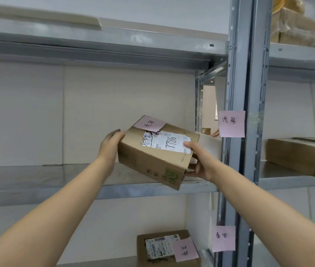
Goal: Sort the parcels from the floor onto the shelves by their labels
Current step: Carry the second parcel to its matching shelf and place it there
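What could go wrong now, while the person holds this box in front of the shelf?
1. The box is tilted, held only at its ends by the left hand and right hand; it might slip.
2. Its pink note overhangs the edge and may peel off.

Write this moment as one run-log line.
step: shelving | held: parcel | left hand: gripping | right hand: gripping | target: middle shelf | placed: no

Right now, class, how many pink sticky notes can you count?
4: one on the held box, one on the post beside the middle shelf, one on the post lower down, one on the bottom-shelf box. Others may be out of view.
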The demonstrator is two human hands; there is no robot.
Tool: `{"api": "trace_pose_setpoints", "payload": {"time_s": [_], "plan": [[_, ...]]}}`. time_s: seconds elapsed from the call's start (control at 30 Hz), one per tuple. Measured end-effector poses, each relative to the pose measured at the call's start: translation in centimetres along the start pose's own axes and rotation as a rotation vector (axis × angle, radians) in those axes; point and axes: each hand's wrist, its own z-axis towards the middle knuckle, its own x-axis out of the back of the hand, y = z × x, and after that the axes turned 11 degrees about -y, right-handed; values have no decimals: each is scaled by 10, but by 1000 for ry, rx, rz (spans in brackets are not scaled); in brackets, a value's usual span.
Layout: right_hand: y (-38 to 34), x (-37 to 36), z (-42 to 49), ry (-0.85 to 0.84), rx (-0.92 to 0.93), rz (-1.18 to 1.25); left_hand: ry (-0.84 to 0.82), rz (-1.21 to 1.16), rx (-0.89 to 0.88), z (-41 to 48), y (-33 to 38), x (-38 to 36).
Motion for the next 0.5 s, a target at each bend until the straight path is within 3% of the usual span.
{"api": "trace_pose_setpoints", "payload": {"time_s": [0.23, 0.43, 0.5], "plan": [[-2, 2, 18, 25, -78, 0, -159, -70, 127, -2, -17, -6], [6, -1, 36, 130, 102, 269, -202, -211, 240, -1, -27, -9], [9, -2, 41, 141, 153, 249, -190, -250, 265, 0, -30, -13]]}}
